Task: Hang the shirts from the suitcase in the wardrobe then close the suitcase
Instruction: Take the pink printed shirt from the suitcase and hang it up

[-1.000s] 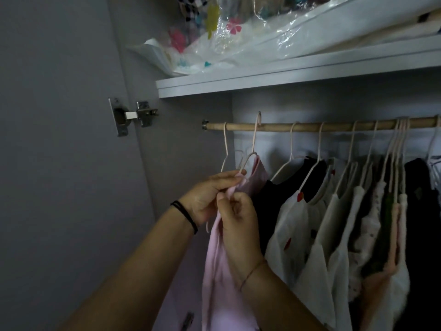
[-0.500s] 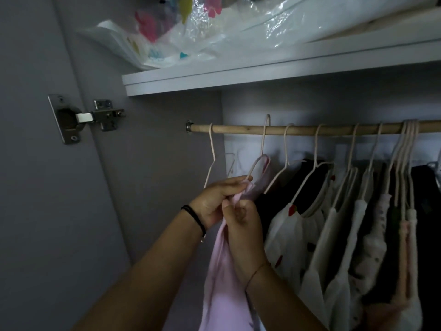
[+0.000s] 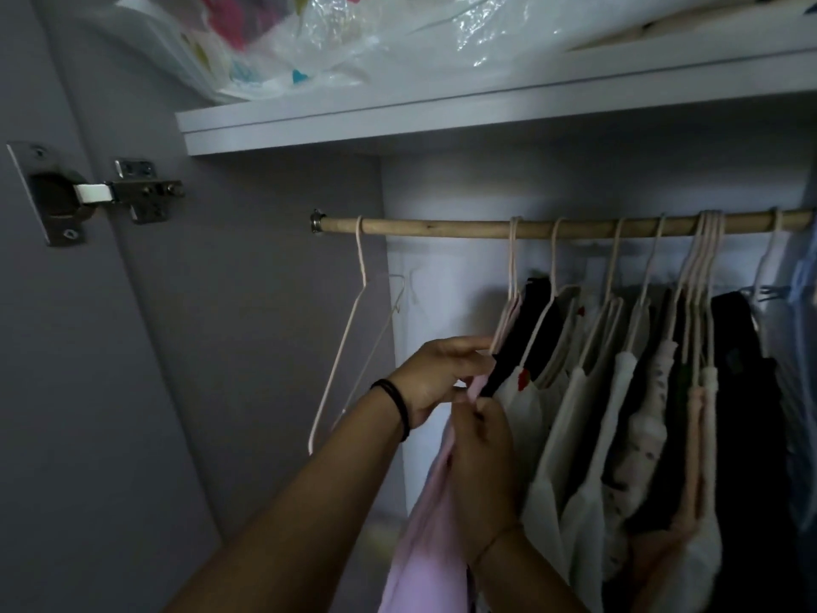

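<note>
Dim wardrobe point(image 3: 265, 325), wooden rod point(image 3: 442, 226) up top; pink shirt point(image 3: 424, 546) hangs there on hanger point(image 3: 513, 258), left end of row; soft, light, floppy; left hand point(image 3: 435, 373) pinches its shoulder, right hand point(image 3: 482, 444) pinches cloth just below; best hold: near shoulder.

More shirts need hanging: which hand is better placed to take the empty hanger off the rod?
Probably left: both touch the pink shirt, but the left hand is nearer the empty hanger than the right hand.

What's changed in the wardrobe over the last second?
The pink shirt and its hanger slid right along the rod, away from the empty hanger and up against the black garment. The left hand and right hand still pinch its shoulder. Other clothes stayed.
</note>
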